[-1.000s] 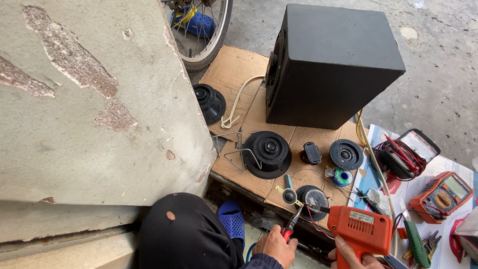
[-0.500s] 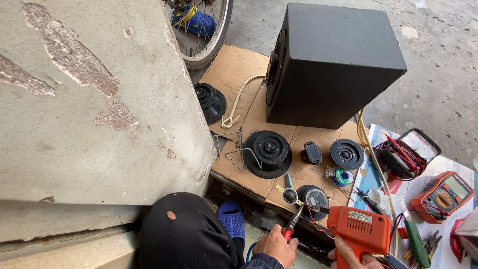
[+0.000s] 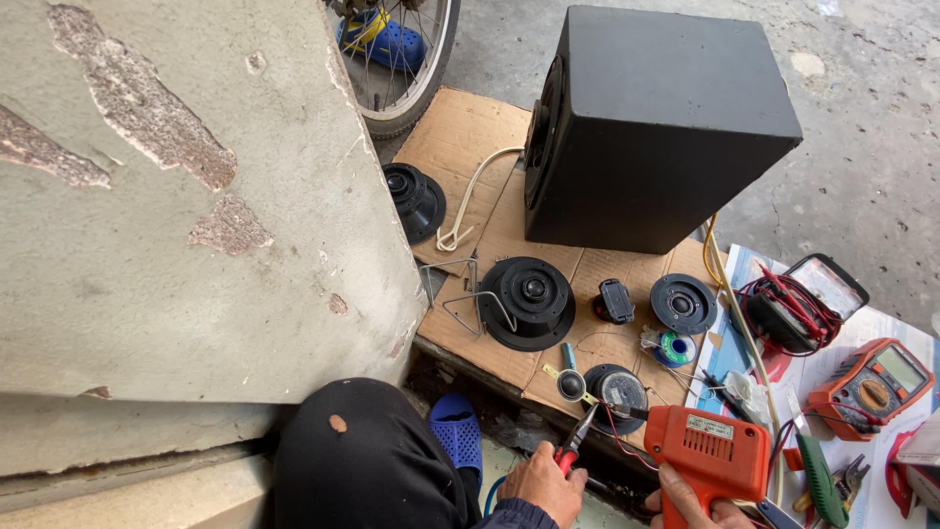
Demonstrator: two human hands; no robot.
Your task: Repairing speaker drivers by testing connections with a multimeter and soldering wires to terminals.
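- Head view, hands: the left hand (image 3: 541, 485) is closed around the red handles of small pliers (image 3: 578, 436), whose tips point up toward a small round speaker driver (image 3: 619, 387) at the near edge of the cardboard sheet (image 3: 460, 137).
- The right hand (image 3: 690, 502) is clamped on the grip of an orange soldering gun (image 3: 710, 453); its tip reaches left over the same driver.
- The two hands are apart, the pliers and gun tip meeting close over the driver.
- Change since the earlier frames: none of note; both hands, pliers and gun hold the same position.
- Cardboard, centre: a larger black driver (image 3: 529, 302) lies face down, a wire bracket touching its left side.
- Far right corner: black speaker cabinet (image 3: 651, 122), upright.
- Right edge: a medium black driver (image 3: 683, 302), solder spool (image 3: 676, 348) just nearer.
- Beyond the right edge: orange multimeter (image 3: 874, 377).
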